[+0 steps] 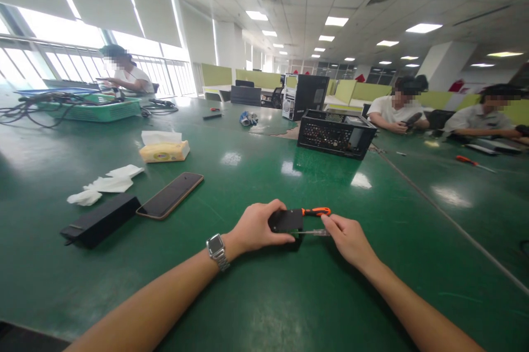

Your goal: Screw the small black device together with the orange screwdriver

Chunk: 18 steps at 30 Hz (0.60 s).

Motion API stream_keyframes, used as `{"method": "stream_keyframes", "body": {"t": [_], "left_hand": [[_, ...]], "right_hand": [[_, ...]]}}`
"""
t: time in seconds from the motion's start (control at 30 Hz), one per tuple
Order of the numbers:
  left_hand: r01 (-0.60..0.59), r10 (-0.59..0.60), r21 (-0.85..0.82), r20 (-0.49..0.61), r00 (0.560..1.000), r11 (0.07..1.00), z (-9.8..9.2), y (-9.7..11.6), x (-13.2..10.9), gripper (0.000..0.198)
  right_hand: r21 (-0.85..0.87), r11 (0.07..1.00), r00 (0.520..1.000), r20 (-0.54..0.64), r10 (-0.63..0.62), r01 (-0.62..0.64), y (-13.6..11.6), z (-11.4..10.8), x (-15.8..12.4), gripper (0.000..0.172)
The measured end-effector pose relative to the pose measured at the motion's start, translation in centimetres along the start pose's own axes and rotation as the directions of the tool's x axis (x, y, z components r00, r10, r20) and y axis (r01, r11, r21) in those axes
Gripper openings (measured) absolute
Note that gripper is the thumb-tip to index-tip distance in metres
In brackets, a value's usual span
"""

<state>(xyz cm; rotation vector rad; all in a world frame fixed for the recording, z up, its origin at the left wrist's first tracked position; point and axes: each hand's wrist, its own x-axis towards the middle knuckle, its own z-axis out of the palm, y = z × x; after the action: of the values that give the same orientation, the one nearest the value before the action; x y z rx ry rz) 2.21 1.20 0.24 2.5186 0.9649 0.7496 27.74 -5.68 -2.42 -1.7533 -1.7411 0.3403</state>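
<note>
Thumb and fingers of my left hand [257,226] are closed around a small flat black box [288,220] with screws in its face, held just over the green table. In my right hand [346,235] is a thin screwdriver [316,232] with a clear handle, pinched between thumb and fingers. Its metal shaft points left and meets the lower right edge of the box; the tip is too small to make out. Just behind the box lies an orange and black screwdriver [318,211], partly hidden by it.
Left of my hands lie a phone [171,196], a long black case [101,221], crumpled tissues [109,182] and a tissue pack [164,151]. Beyond stand an open computer case [335,134] and a green basket [93,109] with cables. Several people sit around the green table [256,302].
</note>
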Motion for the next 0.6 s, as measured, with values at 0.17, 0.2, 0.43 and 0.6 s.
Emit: {"method": "stream_keyframes", "body": {"t": [0.17, 0.2, 0.43, 0.6], "left_hand": [[0.237, -0.206, 0.075, -0.289, 0.935, 0.969, -6.9, -5.5, 0.4, 0.066], [0.308, -0.252, 0.103, -0.363, 0.897, 0.946, -8.8, -7.3, 0.3, 0.069], [0.780, -0.535, 0.339, -0.581, 0.614, 0.526, -19.0, -20.0, -3.8, 0.092], [0.743, -0.603, 0.305, -0.442, 0.664, 0.595, -20.5, -23.3, -5.6, 0.075]], "right_hand": [[-0.139, 0.977, 0.982, -0.116, 0.148, -0.164, 3.2, -2.7, 1.1, 0.054], [-0.182, 0.963, 0.978, -0.098, 0.185, -0.200, 3.5, -3.0, 1.2, 0.053], [-0.363, 0.902, 0.970, -0.020, 0.242, -0.233, 3.0, -2.3, 1.4, 0.040], [-0.337, 0.930, 0.989, -0.023, 0.147, -0.146, 3.8, -1.4, 1.3, 0.036]]}}
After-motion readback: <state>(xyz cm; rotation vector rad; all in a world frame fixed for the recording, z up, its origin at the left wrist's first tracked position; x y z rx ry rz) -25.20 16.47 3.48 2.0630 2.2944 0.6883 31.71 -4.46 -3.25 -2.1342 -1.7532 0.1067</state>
